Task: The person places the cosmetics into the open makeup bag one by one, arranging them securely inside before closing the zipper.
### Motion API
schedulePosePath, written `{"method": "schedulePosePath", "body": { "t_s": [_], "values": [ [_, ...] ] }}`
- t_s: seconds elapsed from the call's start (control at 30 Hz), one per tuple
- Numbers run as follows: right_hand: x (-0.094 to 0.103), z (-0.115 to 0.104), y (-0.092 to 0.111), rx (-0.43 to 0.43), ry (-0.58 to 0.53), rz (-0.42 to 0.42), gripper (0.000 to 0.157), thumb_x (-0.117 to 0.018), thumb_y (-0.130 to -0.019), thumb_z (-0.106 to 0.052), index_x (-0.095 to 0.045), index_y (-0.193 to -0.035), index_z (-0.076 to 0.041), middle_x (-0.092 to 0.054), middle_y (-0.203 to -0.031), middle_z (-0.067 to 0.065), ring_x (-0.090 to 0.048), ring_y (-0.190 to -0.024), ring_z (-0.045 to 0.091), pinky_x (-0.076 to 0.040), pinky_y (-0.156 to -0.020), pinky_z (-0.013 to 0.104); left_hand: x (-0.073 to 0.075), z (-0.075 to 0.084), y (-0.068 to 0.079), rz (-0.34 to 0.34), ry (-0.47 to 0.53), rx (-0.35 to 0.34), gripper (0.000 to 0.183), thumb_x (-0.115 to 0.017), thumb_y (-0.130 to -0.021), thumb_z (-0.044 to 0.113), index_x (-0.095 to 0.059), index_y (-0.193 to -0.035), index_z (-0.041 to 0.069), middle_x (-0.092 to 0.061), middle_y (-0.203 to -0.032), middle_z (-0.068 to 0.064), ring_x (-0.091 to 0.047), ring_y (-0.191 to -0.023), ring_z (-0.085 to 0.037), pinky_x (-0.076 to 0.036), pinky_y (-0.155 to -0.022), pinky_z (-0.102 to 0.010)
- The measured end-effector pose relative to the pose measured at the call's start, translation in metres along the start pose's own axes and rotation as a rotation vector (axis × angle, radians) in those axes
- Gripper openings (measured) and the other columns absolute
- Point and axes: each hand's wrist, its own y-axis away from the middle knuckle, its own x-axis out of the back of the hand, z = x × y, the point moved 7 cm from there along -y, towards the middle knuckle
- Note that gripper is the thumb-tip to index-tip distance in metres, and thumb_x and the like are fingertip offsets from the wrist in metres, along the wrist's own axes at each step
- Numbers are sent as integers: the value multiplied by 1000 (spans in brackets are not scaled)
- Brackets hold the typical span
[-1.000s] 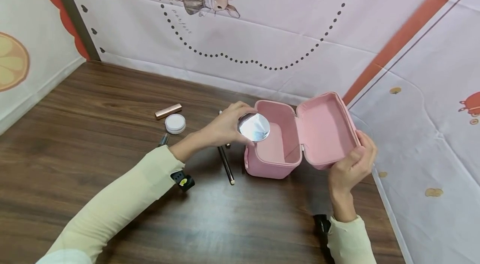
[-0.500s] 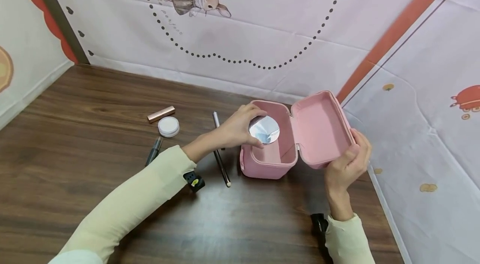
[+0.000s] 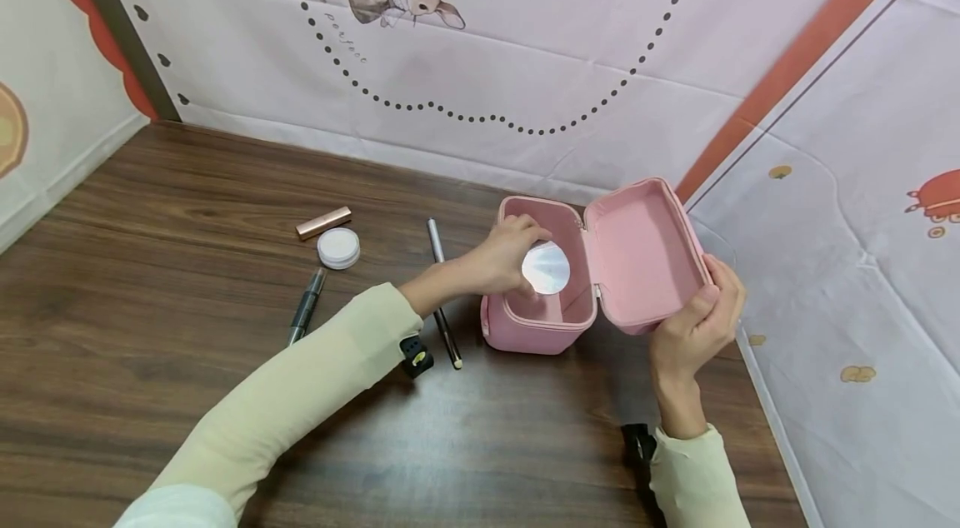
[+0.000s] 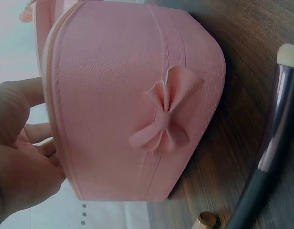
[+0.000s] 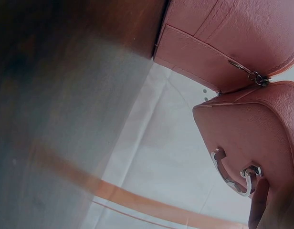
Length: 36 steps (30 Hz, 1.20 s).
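Observation:
A pink cosmetic case (image 3: 536,341) stands on the table with its lid (image 3: 641,253) swung out to the right. My left hand (image 3: 495,261) reaches over the near-left rim and holds a round, shiny silver compact (image 3: 546,268) inside the case's mouth. In the left wrist view, a pink bow (image 4: 165,123) decorates the case's outer wall; the fingers dip behind the rim, hiding the compact. The lid's edge is gripped by my right hand (image 3: 697,328), thumb on the inner side. A metal handle (image 5: 233,179) shows on the lid's outside in the right wrist view.
A dark makeup brush (image 3: 448,341) with a pale tip lies left of the case, partly under the left forearm. Farther left lie a rose-gold tube (image 3: 323,223), a white round jar (image 3: 339,248) and a dark tube (image 3: 306,305). Printed cloth walls (image 3: 525,37) border the table.
My left hand has carried the compact rightward, from above the case's left rim into its opening. The right hand keeps its hold on the lid. The head view has shifted slightly.

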Motion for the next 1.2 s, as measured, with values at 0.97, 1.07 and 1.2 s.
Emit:
{"method": "schedulePosePath", "body": {
  "t_s": [0.97,1.07,1.2],
  "values": [
    [0,-2,3,-26,-27,-7,36,-39,-92,-10,-66,-105,9,-62,-106,23,-56,-104,27,-40,-91,32,-34,12,-15,-276,-403,16,50,-84,-69,28,-63,-112,15,-60,-108,0,-56,-102,-17,-50,-77,-35],
    [1,-2,2,-23,-28,-6,36,-39,-92,-10,-66,-105,9,-62,-106,23,-55,-104,27,-40,-92,32,-38,12,-16,-271,-470,7,30,-76,-77,23,-63,-103,16,-61,-105,0,-58,-98,-16,-51,-73,-35],
    [1,-2,1,-20,-33,-5,36,-39,-92,-10,-66,-105,10,-62,-106,24,-55,-104,28,-40,-92,32,-41,12,-17,-240,-534,-7,11,-62,-84,13,-64,-95,16,-63,-103,-1,-60,-95,-16,-51,-72,-38]
  ]
}}
